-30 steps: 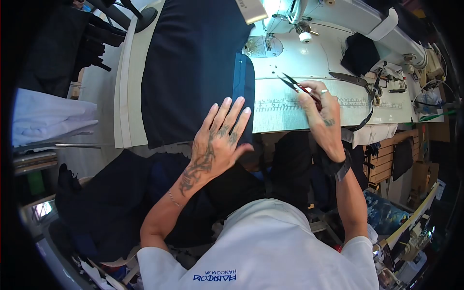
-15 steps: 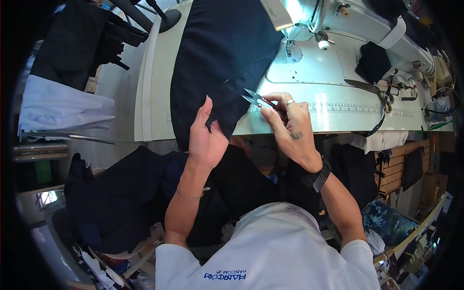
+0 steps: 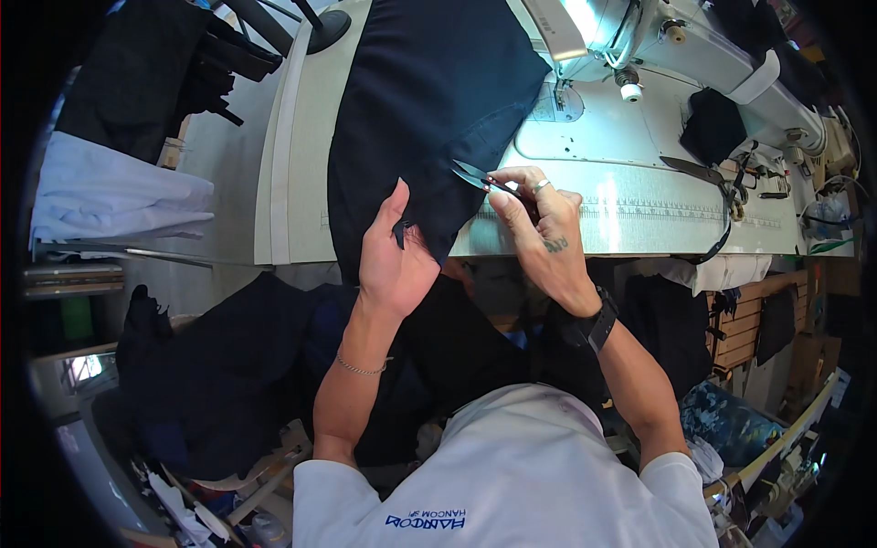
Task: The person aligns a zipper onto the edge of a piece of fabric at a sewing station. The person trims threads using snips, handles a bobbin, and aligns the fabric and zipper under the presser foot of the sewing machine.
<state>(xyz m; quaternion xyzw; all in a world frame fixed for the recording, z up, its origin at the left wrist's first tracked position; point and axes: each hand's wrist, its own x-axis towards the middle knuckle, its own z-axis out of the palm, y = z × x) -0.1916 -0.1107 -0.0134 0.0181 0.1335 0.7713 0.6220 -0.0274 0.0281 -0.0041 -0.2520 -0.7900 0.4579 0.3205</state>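
Note:
A large piece of dark navy fabric [image 3: 416, 100] lies across the sewing table and hangs over its front edge. My left hand [image 3: 395, 260] is at the lower part of this cloth, thumb pointing up, a fold of fabric between thumb and fingers; the fingertips are partly hidden. In my right hand [image 3: 544, 224] is a pair of thread snips [image 3: 471, 173], pinched between thumb and fingers. The snips point left over the fabric, with their blades slightly apart.
A sewing machine [image 3: 731, 78] stands at the back right, its needle area beside the fabric. Large scissors [image 3: 699, 171] and a dark cloth piece [image 3: 713, 126] lie right of it. A ruler strip [image 3: 630, 212] runs along the table front. Folded white cloth [image 3: 119, 192] is at left.
The snips have moved slightly up and left, and their blades have come closer together. The fabric has shifted a little; my left hand stays at its lower part.

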